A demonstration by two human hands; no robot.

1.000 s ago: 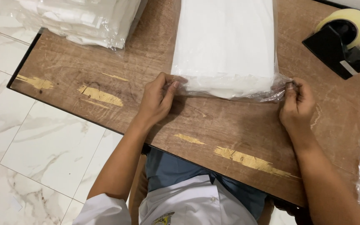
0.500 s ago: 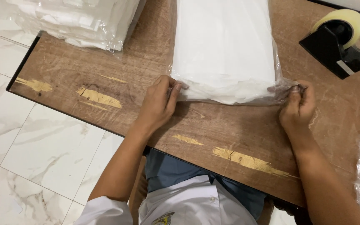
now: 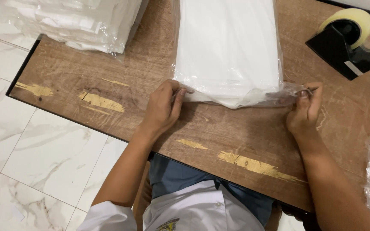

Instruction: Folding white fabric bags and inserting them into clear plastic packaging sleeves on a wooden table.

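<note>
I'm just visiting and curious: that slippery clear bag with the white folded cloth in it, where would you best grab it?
Probably at the near open end of the clear bag, coming from the table's front edge. There the loose plastic sticks out past the cloth at both corners, easy to pinch. The left hand and right hand grip just those corners. The bag's top is flat and taut.

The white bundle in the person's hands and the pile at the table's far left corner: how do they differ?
The white bundle lies flat mid-table, smooth and neat, its clear wrap pinched at both near corners by the left hand and right hand. The pile is untouched, lumpier, and overhangs the table edge. Both are white goods in clear plastic.
</note>
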